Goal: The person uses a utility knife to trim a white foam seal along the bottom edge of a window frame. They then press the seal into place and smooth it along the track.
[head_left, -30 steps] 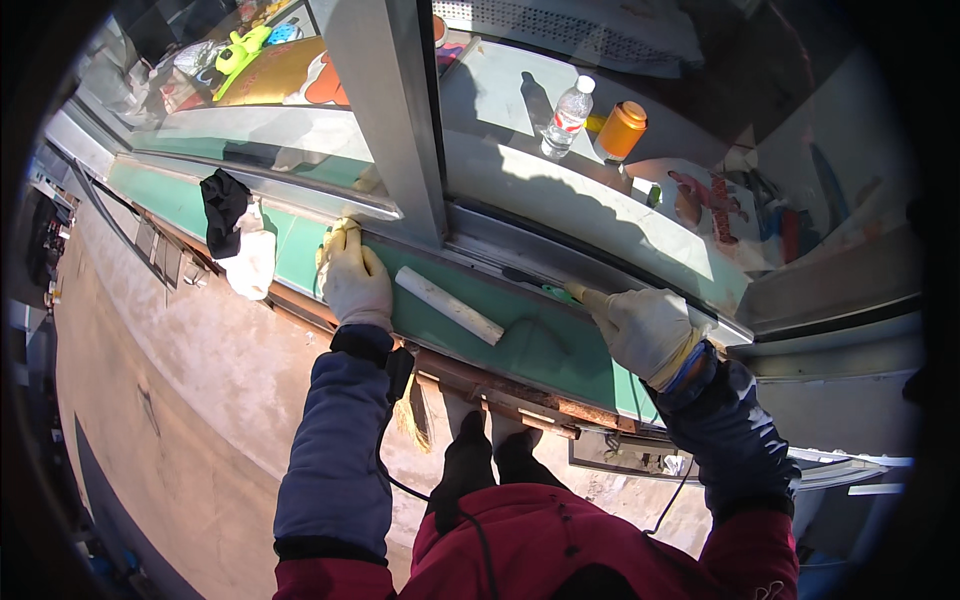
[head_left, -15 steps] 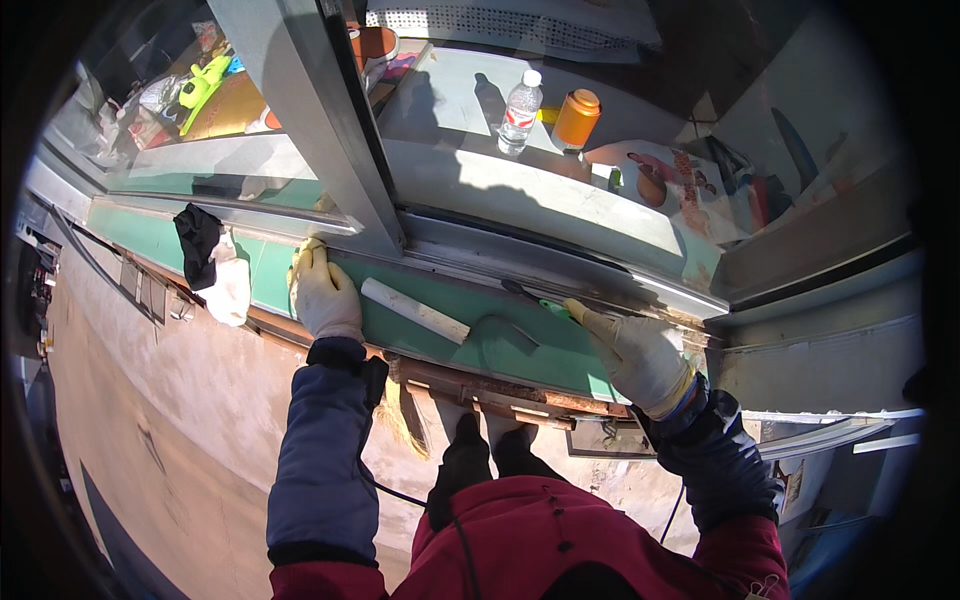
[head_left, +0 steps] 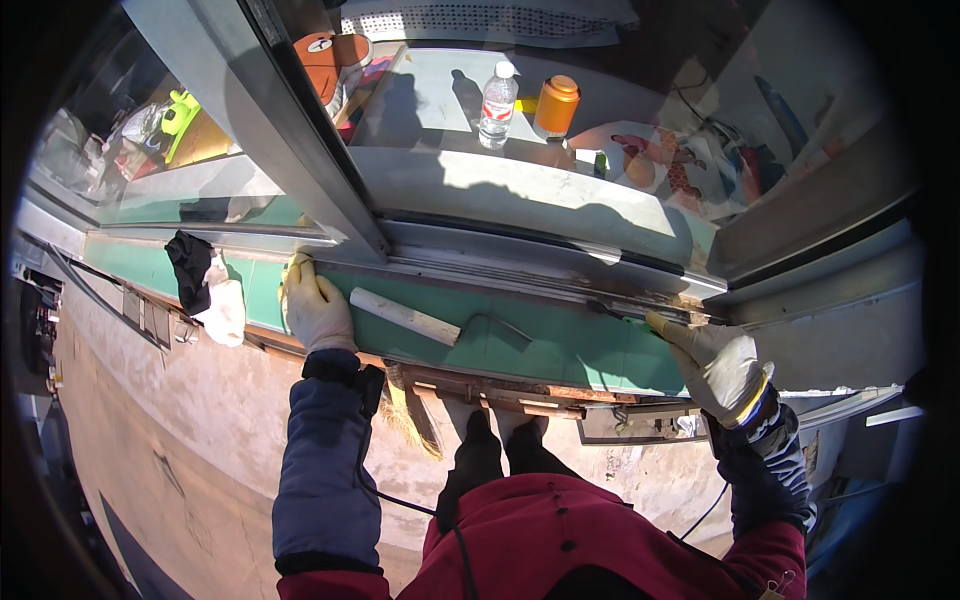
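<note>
My left hand (head_left: 315, 308), in a pale yellowish work glove, lies on the green tiled sill (head_left: 520, 362) with its fingertips against the window frame, fingers extended and nothing in them. At the right end of the sill, my gloved right hand (head_left: 715, 368) grips a slim brush with a green handle (head_left: 635, 322). Its dark head (head_left: 600, 308) points left along the metal window track (head_left: 500, 272). Between my hands lies a white paint roller (head_left: 405, 317) with a thin bent wire handle. Left of my left hand, a black cloth (head_left: 188, 270) and a white cloth (head_left: 222, 305) hang over the sill edge.
Behind the glass stand a clear water bottle (head_left: 497, 105) and an orange canister (head_left: 556, 107). A grey metal window post (head_left: 270, 120) rises beside my left hand. Below the sill are a straw broom (head_left: 408, 422), concrete ground (head_left: 200, 430) and my feet. A dark cord runs past my left arm.
My right hand has moved right along the track with the brush. My left hand stays on the sill at the frame. The whole view has shifted slightly.
</note>
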A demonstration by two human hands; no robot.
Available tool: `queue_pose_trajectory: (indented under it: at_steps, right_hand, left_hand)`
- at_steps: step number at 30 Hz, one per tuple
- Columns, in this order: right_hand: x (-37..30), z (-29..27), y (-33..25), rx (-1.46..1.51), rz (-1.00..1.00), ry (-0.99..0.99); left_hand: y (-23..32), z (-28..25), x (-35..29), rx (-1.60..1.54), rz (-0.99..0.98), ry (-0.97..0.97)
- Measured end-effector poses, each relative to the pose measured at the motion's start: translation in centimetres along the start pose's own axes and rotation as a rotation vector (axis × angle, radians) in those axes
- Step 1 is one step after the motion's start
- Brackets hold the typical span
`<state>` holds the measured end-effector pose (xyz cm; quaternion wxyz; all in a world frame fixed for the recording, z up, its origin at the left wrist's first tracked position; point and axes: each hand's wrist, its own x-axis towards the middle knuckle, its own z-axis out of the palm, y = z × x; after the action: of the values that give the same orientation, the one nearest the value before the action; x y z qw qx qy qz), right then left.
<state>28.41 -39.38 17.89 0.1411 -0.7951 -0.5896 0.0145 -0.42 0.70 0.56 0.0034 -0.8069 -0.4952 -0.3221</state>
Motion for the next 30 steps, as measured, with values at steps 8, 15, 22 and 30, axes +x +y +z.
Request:
queue_pose_trajectory:
  at_steps: [8,15,22,30]
  right_hand:
    - [4.7,3.8,-4.0,0.199,-0.055,-0.014]
    - [11.6,9.0,-6.9,0.012,-0.317,0.039]
    - [15.2,11.9,-8.7,-0.249,-0.396,0.036]
    - [16.4,13.2,-10.6,-0.302,-0.281,-0.109]
  left_hand:
    - [0.2,-0.1,0.0,-0.014,-0.017,0.009]
    - [0.1,0.2,-0.2,-0.031,-0.063,0.001]
    - [0.1,0.3,-0.3,-0.030,-0.053,0.021]
    - [0.4,0.1,-0.2,-0.035,-0.061,0.013]
